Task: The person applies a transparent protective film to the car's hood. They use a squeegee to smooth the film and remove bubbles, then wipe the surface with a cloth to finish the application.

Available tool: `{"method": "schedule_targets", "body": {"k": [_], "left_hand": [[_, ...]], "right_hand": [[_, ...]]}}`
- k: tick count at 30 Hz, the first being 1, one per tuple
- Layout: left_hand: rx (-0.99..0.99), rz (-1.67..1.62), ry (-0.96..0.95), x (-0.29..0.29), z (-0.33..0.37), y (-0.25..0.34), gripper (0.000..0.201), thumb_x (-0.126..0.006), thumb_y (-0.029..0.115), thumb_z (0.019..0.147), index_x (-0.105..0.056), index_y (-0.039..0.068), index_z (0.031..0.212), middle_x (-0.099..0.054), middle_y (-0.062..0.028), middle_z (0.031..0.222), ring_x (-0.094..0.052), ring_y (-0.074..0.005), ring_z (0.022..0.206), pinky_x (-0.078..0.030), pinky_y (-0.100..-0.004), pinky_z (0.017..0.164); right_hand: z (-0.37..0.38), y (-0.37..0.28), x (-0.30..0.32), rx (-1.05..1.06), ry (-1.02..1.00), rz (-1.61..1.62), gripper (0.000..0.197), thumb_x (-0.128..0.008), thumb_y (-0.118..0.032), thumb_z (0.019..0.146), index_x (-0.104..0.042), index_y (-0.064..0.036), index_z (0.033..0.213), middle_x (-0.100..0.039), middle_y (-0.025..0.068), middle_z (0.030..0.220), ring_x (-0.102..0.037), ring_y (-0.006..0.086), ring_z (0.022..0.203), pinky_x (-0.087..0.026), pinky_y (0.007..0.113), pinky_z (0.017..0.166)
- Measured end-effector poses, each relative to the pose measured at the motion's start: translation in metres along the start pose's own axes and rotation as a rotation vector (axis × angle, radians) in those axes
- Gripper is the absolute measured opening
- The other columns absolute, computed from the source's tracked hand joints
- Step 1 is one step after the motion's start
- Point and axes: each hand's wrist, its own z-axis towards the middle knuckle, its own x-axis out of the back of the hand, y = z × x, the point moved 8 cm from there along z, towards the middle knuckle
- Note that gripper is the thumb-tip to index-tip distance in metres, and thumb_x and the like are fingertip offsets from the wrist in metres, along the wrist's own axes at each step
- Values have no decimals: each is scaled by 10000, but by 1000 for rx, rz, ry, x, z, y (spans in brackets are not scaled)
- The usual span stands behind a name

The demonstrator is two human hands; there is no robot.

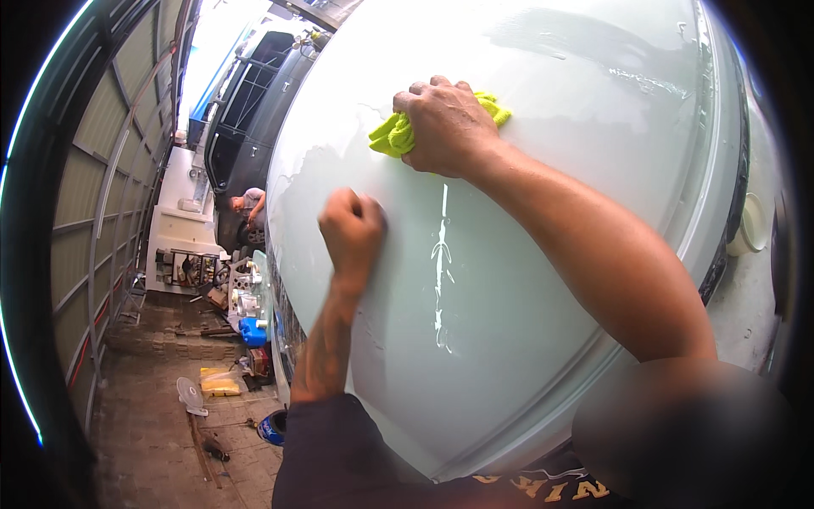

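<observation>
A wide, glossy, pale grey-green vehicle panel (492,280) fills the middle and right, with wet patches and bright light reflections on it. My right hand (447,123) presses a bunched yellow-green cloth (392,136) against the panel's far part, fingers curled round it. Nearer and to the left, my left hand (349,229) is closed in a fist at the panel's surface. A dark edge shows beside that fist; whether it is a held thing or shadow is unclear.
Beyond the panel's left side stands a dark vehicle (254,110), with a person (252,204) crouching by its wheel. A blue container (253,332), a yellow packet (220,382) and a blue tin (272,427) sit on the paved floor (153,407). A pale bucket (749,227) is at right.
</observation>
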Motion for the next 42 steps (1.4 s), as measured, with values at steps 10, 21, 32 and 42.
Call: {"method": "schedule_targets", "body": {"k": [10,21,32,42], "left_hand": [[303,329,161,-10,121,-147,324,-592,270,788,-715,-21,714,-683,-276,742,-698,-425,712,-539,-488,697],[-39,129,105,3,33,-27,238,-583,145,837,-572,2,647,-603,-233,681,-614,-413,631,-499,-503,624],[141,123,25,-4,47,-56,247,-586,165,801,-579,-23,641,-617,-246,654,-619,-422,599,-497,-507,633],[251,293,112,-13,120,-139,294,-591,231,772,-727,-26,726,-689,-284,756,-701,-425,713,-550,-494,702]], "right_hand": [[1,-29,-6,26,-22,63,413,-811,-234,706,-703,-92,1078,-696,85,1076,-627,279,1087,-490,442,940],[2,-9,7,-35,-7,39,385,-775,-193,711,-688,-75,1067,-697,87,1079,-621,292,1097,-482,444,958],[1,-8,-2,-40,-25,34,425,-787,-208,711,-694,-79,1105,-692,94,1074,-624,290,1091,-482,437,941],[0,-25,0,3,-27,83,373,-707,-100,721,-709,-52,1092,-715,130,1073,-633,290,1113,-484,427,958]]}}
